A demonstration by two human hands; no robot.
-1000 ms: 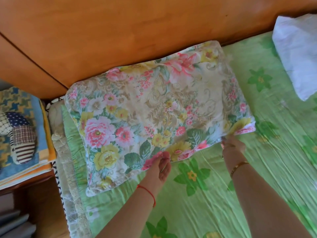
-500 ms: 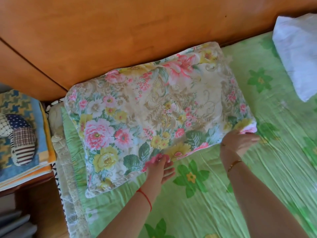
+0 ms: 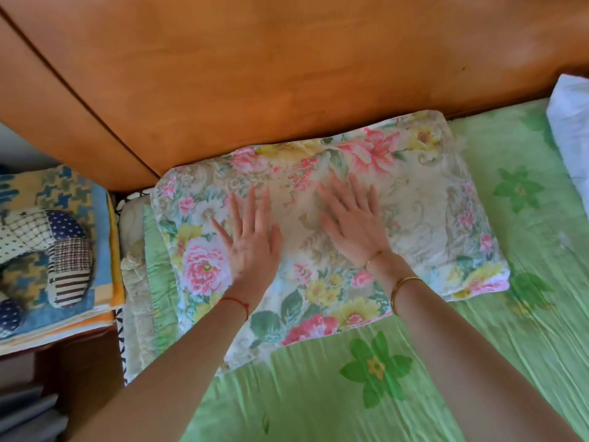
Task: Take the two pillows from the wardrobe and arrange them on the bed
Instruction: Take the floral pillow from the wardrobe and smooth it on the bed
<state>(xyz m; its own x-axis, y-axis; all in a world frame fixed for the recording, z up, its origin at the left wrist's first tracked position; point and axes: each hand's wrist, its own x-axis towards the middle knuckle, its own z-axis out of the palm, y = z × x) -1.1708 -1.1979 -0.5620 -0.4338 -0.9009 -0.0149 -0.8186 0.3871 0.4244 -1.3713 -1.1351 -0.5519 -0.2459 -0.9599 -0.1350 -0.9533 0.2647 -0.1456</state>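
We see the floral pillow (image 3: 334, 231) lying flat on the bed (image 3: 478, 362), its far edge against the wooden headboard (image 3: 287, 74). The left hand (image 3: 251, 237) and right hand (image 3: 353, 221) rest palm-down on the pillow, fingers spread, gripping nothing. A white pillow (image 3: 570, 132) lies well right of the floral pillow.

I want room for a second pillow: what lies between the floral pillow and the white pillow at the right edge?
Only bare green flowered sheet lies between the floral pillow and the white pillow, as the head view shows.
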